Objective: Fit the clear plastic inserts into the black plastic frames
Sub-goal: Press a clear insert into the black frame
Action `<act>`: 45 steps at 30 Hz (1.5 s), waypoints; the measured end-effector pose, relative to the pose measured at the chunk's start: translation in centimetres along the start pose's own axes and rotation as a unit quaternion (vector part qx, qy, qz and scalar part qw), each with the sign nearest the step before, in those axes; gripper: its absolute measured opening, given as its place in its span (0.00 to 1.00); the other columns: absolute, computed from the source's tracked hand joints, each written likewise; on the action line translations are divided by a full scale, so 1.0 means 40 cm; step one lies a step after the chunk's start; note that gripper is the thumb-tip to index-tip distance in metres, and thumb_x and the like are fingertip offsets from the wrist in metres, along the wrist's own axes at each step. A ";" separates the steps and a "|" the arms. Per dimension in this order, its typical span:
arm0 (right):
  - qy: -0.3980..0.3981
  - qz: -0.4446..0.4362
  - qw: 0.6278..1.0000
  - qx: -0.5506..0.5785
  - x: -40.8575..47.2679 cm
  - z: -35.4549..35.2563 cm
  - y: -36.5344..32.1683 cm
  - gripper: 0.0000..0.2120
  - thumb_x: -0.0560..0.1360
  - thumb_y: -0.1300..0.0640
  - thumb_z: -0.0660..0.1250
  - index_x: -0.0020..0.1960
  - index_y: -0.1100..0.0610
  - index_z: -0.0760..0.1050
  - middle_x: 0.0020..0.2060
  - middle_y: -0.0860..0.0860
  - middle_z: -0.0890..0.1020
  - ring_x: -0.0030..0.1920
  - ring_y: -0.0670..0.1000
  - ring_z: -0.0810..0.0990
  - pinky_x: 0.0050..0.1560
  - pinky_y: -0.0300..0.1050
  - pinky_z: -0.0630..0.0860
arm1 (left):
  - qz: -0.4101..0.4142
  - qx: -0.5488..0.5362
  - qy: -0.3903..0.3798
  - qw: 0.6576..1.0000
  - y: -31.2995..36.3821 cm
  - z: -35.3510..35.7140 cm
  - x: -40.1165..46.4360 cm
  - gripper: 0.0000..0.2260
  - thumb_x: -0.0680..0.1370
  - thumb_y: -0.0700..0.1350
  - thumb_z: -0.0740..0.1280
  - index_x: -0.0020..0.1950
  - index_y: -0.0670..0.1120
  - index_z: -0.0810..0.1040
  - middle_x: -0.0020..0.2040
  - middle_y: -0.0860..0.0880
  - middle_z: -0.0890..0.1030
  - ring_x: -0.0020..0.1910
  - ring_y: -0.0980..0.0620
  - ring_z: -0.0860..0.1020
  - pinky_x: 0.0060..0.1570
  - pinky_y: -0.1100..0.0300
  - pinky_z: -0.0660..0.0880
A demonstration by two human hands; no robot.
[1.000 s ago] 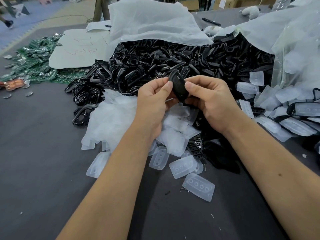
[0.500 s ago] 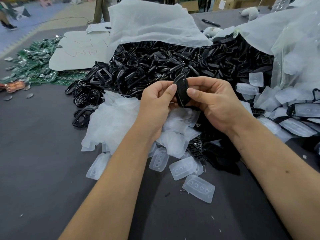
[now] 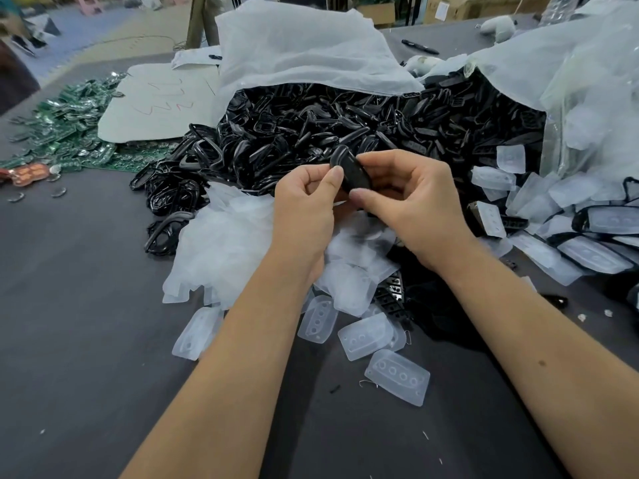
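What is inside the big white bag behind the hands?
Black frames spill from the white bag onto the table. The bag covers whatever lies deeper inside.

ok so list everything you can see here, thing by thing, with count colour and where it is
held black frame: one, black, pinched between both hands above the clear pile
black frames heap: too many to count, black, spilling from the white bag at centre back
white bag: one, white, back centre over the heap
clear inserts: many, translucent, loose on the table under the forearms and at right
clear plastic bag: one, see-through, right edge
circuit boards: a pile, green, far left
paper sheet: one, off-white, back left
marker: one, black, far back
table: one, dark grey
left hand: one, pinches the frame
right hand: one, pinches the frame
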State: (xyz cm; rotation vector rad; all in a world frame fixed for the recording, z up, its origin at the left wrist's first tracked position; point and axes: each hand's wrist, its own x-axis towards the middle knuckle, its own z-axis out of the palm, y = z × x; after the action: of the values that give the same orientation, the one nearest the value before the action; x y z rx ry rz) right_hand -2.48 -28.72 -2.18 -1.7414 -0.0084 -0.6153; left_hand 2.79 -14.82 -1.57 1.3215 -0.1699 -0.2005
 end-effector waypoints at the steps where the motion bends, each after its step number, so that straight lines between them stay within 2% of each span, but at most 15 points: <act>1: -0.002 -0.005 1.000 -0.024 -0.002 0.003 -0.003 0.21 0.70 0.66 0.81 0.61 0.60 0.83 0.49 0.52 0.87 0.49 0.50 0.87 0.53 0.46 0.84 | -0.001 0.002 0.004 1.000 -0.001 0.000 0.000 0.04 0.84 0.38 0.67 0.50 0.39 0.80 0.46 0.38 0.83 0.42 0.46 0.83 0.48 0.46 0.84; 5: 0.036 -0.055 0.987 -0.148 -0.002 0.007 -0.010 0.22 0.68 0.59 0.83 0.60 0.57 0.84 0.48 0.47 0.84 0.47 0.45 0.84 0.47 0.39 0.82 | 0.006 0.023 0.002 1.000 -0.001 0.000 -0.001 0.04 0.83 0.38 0.68 0.49 0.40 0.80 0.45 0.38 0.80 0.45 0.42 0.79 0.57 0.38 0.80; 8: 0.057 -0.083 0.972 -0.213 -0.002 0.006 -0.011 0.20 0.68 0.57 0.83 0.59 0.56 0.85 0.48 0.47 0.82 0.48 0.45 0.80 0.46 0.34 0.76 | 0.006 0.023 -0.016 1.000 0.005 -0.002 -0.005 0.06 0.83 0.36 0.68 0.46 0.43 0.78 0.32 0.50 0.76 0.36 0.52 0.77 0.50 0.47 0.82; 10: 0.064 -0.092 0.965 -0.236 -0.002 0.007 -0.011 0.20 0.68 0.58 0.83 0.58 0.56 0.85 0.48 0.47 0.81 0.47 0.44 0.79 0.46 0.30 0.72 | 0.005 0.019 -0.025 0.999 0.007 -0.002 -0.008 0.08 0.83 0.35 0.68 0.44 0.44 0.76 0.30 0.50 0.69 0.34 0.52 0.72 0.47 0.51 0.82; 14: 0.071 -0.107 0.961 -0.245 -0.002 0.011 -0.013 0.19 0.69 0.59 0.82 0.58 0.57 0.84 0.48 0.47 0.80 0.48 0.46 0.79 0.46 0.34 0.74 | -0.012 -0.022 -0.040 0.999 0.017 -0.002 -0.014 0.07 0.83 0.34 0.67 0.46 0.42 0.76 0.37 0.41 0.74 0.36 0.49 0.77 0.42 0.53 0.82; 17: 0.071 -0.115 0.962 -0.238 -0.002 0.013 -0.017 0.19 0.69 0.59 0.82 0.59 0.57 0.85 0.48 0.48 0.81 0.47 0.46 0.81 0.46 0.37 0.77 | -0.031 -0.065 -0.055 0.996 0.027 -0.004 -0.019 0.04 0.83 0.34 0.67 0.48 0.40 0.76 0.42 0.40 0.81 0.38 0.48 0.81 0.39 0.55 0.83; 22: 0.072 -0.113 0.964 -0.228 -0.004 0.013 -0.018 0.18 0.69 0.59 0.82 0.58 0.57 0.85 0.45 0.48 0.79 0.43 0.42 0.78 0.45 0.30 0.72 | -0.036 -0.074 -0.052 0.995 0.027 -0.003 -0.019 0.02 0.83 0.34 0.67 0.50 0.39 0.78 0.45 0.38 0.81 0.41 0.46 0.81 0.40 0.55 0.83; 26: 0.066 -0.116 0.963 -0.234 -0.003 0.014 -0.020 0.17 0.70 0.60 0.81 0.58 0.58 0.84 0.46 0.49 0.79 0.44 0.44 0.78 0.45 0.31 0.72 | -0.037 -0.074 -0.039 0.996 0.023 -0.004 -0.016 0.01 0.82 0.35 0.68 0.52 0.39 0.79 0.45 0.39 0.83 0.42 0.46 0.82 0.41 0.55 0.83; 28: 0.064 -0.117 0.962 -0.237 -0.005 0.015 -0.021 0.17 0.70 0.60 0.81 0.58 0.58 0.84 0.47 0.50 0.79 0.44 0.44 0.78 0.45 0.31 0.72 | -0.046 -0.077 -0.026 0.996 0.023 -0.005 -0.013 0.04 0.82 0.34 0.69 0.56 0.37 0.80 0.46 0.42 0.84 0.40 0.49 0.83 0.43 0.55 0.83; 30: 0.063 -0.121 0.962 -0.236 -0.005 0.015 -0.022 0.17 0.71 0.60 0.81 0.58 0.58 0.84 0.47 0.49 0.79 0.44 0.43 0.78 0.45 0.30 0.72 | -0.060 -0.080 -0.013 0.995 0.022 -0.006 -0.007 0.11 0.81 0.34 0.69 0.64 0.35 0.78 0.49 0.41 0.83 0.38 0.52 0.82 0.43 0.56 0.83; 33: 0.061 -0.120 0.964 -0.230 -0.006 0.016 -0.022 0.16 0.70 0.61 0.81 0.57 0.59 0.84 0.46 0.48 0.78 0.43 0.42 0.77 0.43 0.30 0.71 | -0.067 -0.076 -0.022 0.995 0.021 -0.006 -0.005 0.13 0.82 0.34 0.68 0.67 0.34 0.77 0.53 0.39 0.82 0.38 0.53 0.82 0.42 0.59 0.82; 36: 0.060 -0.116 0.966 -0.221 -0.006 0.015 -0.024 0.16 0.70 0.62 0.81 0.56 0.60 0.84 0.45 0.48 0.78 0.43 0.42 0.78 0.43 0.30 0.71 | -0.060 -0.074 -0.038 0.995 0.018 -0.009 -0.004 0.11 0.83 0.34 0.66 0.65 0.34 0.79 0.53 0.40 0.83 0.41 0.53 0.82 0.43 0.59 0.82; 39: 0.055 -0.111 0.970 -0.211 -0.009 0.017 -0.028 0.16 0.70 0.62 0.81 0.56 0.60 0.84 0.45 0.48 0.78 0.44 0.44 0.79 0.43 0.32 0.73 | -0.051 -0.069 -0.059 0.995 0.016 -0.013 -0.006 0.08 0.83 0.34 0.65 0.57 0.38 0.83 0.49 0.43 0.85 0.42 0.53 0.84 0.43 0.60 0.82; 42: 0.048 -0.114 0.971 -0.205 -0.011 0.019 -0.032 0.15 0.71 0.62 0.80 0.55 0.60 0.84 0.46 0.50 0.79 0.45 0.48 0.80 0.44 0.36 0.76 | -0.045 -0.061 -0.072 0.995 0.016 -0.014 -0.010 0.11 0.84 0.35 0.64 0.50 0.43 0.85 0.46 0.45 0.86 0.42 0.54 0.84 0.43 0.61 0.82; 45: 0.051 -0.123 0.968 -0.210 -0.011 0.018 -0.034 0.15 0.71 0.61 0.81 0.56 0.60 0.84 0.46 0.51 0.79 0.45 0.48 0.80 0.44 0.37 0.77 | -0.045 -0.064 -0.071 0.994 0.021 -0.011 -0.013 0.11 0.84 0.35 0.63 0.49 0.43 0.85 0.44 0.46 0.86 0.40 0.54 0.84 0.42 0.61 0.81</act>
State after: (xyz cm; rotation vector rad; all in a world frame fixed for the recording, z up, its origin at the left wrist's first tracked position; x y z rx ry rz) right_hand -3.00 -27.55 -1.24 -2.1351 -0.0237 -0.9406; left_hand 2.44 -14.07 -0.87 1.1878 -0.2148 -0.3758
